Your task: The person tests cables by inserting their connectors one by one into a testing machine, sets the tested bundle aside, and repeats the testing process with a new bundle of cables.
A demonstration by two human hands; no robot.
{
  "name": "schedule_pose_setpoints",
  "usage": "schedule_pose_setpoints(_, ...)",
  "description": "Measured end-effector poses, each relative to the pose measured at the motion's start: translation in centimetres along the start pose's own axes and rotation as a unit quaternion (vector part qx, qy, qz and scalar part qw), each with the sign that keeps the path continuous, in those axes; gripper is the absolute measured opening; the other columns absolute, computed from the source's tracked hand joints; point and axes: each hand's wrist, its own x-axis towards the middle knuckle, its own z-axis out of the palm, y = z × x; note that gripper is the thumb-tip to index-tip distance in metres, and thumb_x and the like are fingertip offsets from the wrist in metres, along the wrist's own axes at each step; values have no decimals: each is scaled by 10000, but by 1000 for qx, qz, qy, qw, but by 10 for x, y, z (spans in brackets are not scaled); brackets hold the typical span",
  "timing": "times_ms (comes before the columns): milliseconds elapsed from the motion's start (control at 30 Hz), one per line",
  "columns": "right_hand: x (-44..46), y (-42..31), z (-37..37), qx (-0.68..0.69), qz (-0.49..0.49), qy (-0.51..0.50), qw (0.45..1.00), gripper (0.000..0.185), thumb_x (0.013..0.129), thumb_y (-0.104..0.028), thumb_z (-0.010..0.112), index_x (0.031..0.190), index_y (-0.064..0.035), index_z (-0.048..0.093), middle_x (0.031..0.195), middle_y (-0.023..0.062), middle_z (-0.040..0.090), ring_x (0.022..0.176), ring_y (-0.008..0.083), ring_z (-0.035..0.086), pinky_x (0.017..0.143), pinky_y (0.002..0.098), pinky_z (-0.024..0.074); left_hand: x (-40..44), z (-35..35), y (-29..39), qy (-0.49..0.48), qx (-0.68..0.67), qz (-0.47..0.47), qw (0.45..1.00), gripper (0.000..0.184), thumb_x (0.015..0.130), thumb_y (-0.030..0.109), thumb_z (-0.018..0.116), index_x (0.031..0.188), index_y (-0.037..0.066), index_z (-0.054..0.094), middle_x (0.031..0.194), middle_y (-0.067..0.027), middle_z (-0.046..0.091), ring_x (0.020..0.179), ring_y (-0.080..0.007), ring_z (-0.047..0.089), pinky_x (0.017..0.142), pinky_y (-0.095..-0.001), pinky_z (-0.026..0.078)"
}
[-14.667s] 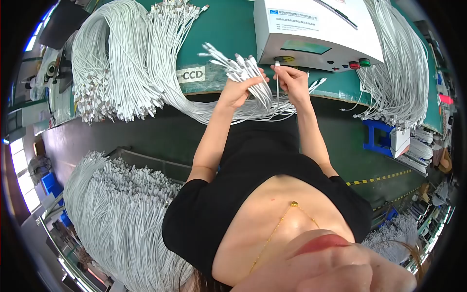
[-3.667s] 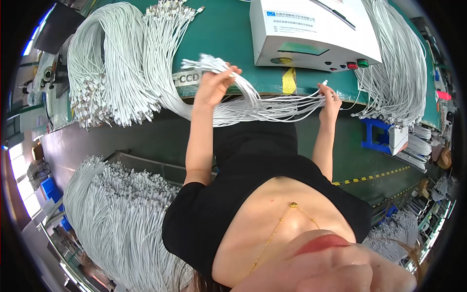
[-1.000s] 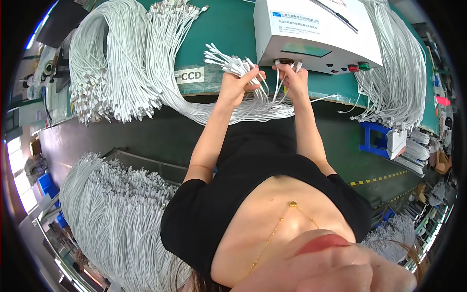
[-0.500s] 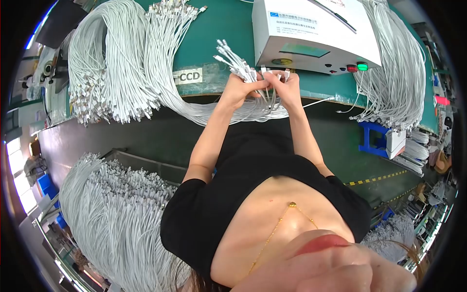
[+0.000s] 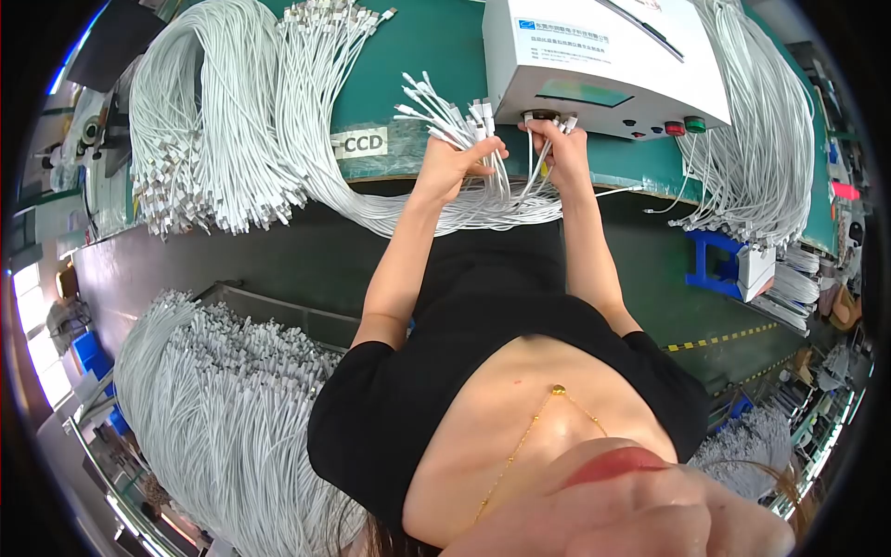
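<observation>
My left hand (image 5: pixel 453 167) is closed round a fanned bundle of white USB cables (image 5: pixel 451 121), plugs pointing up and away. To its right, my right hand (image 5: pixel 568 160) pinches a white cable plug (image 5: pixel 530 118) against the front socket (image 5: pixel 546 116) of a white tester box (image 5: pixel 594 65). Whether the plug is fully seated I cannot tell. Another white plug (image 5: pixel 571 123) shows by the same hand's fingers. Loose cable lengths (image 5: pixel 497 212) hang from both hands below the bench edge.
A green bench (image 5: pixel 418 46) carries thick hanks of white cables (image 5: pixel 223 111) on the left and more cables (image 5: pixel 756 130) on the right. A CCD label (image 5: pixel 362 143) sits near its edge. Behind me stands a large cable pile (image 5: pixel 232 408); a blue stool (image 5: pixel 710 265) is right.
My hands have moved apart. The right one went up and right, bringing a plug to the tester's socket. The tester's bright green light has dimmed.
</observation>
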Motion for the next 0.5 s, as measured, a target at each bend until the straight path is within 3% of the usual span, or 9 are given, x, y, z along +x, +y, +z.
schedule_pose_setpoints(133, 1, -1, 0, 2, -3, 11, 1000, 130, 730, -101, 611, 745, 27, 632, 512, -19, 469, 404, 38, 353, 371, 204, 193, 0, 3, 0, 29, -52, 1, 998, 201, 766, 31, 664, 937, -11, 565, 821, -67, 634, 733, -151, 641, 501, -214, 518)
schedule_pose_setpoints(200, 6, -1, -6, -4, 17, -35, 999, 129, 731, -112, 617, 779, 7, 634, 577, 5, 550, 493, 48, 447, 439, 193, 296, 1, 0, -3, 30, -50, 6, 998, 204, 761, 23, 664, 939, -10, 570, 822, -63, 636, 729, -146, 640, 498, -212, 514)
schedule_pose_setpoints(233, 4, 1, -1, -4, 18, -34, 999, 129, 731, -112, 617, 779, 7, 634, 577, 5, 550, 493, 48, 447, 439, 193, 296, 1, -1, -4, 32, -49, 12, 998, 208, 756, 16, 665, 942, -8, 576, 822, -59, 639, 725, -141, 640, 495, -210, 510)
schedule_pose_setpoints(367, -9, 10, 9, -62, -90, -14, 994, 148, 763, -117, 590, 740, 24, 629, 609, 37, 603, 568, 61, 524, 500, 202, 370, 0, 1, -3, 26, -18, 5, 999, 196, 747, -1, 664, 928, -4, 589, 833, -56, 640, 735, -140, 637, 503, -215, 517)
schedule_pose_setpoints(433, -20, 9, 12, -89, -149, -88, 981, 132, 763, -95, 608, 726, 30, 628, 612, 28, 604, 598, 59, 533, 514, 204, 386, 0, 3, -5, 36, -20, -6, 999, 174, 740, -7, 664, 901, 5, 597, 844, -50, 638, 748, -135, 634, 509, -221, 520)
schedule_pose_setpoints(500, -29, 10, 15, -122, -124, -45, 984, 129, 759, -91, 642, 701, 23, 623, 607, 8, 590, 581, 60, 517, 518, 216, 394, -1, -1, -12, 26, -30, -14, 999, 207, 728, -17, 673, 915, 13, 591, 850, -54, 639, 756, -133, 630, 518, -225, 525)
